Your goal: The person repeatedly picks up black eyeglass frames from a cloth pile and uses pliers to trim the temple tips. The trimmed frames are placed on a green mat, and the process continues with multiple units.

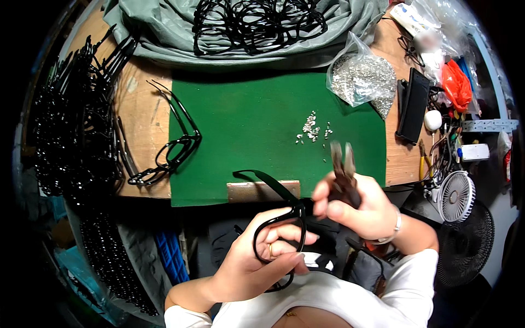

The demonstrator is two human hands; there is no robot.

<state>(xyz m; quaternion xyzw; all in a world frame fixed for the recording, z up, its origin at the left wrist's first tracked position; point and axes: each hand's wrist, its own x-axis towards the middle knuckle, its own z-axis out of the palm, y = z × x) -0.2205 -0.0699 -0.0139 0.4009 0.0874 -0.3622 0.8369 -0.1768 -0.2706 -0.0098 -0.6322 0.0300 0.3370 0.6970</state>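
My left hand (240, 268), below the near edge of the green mat (235, 126), is closed around a black eyeglass frame (279, 187). One temple of the frame points away over the mat; the fingers pass behind a rim, and the lower part is partly hidden. To its right, my right hand (369, 210) grips a pair of pliers (344, 177) with the jaws pointing away from me and slightly blurred. Just beyond the jaws, small silvery metal pieces (310, 131) lie scattered on the mat. A clear plastic bag (354, 82) of similar pieces rests at the far right corner.
Another black eyeglass frame (191, 138) lies at the mat's left edge, by a tall pile of black frames (76, 126). More frames (257, 27) heap on grey cloth (153, 38). A brown plate (240, 192) sits on the front edge. At right are fans (456, 195) and yellow-handled pliers (423, 161).
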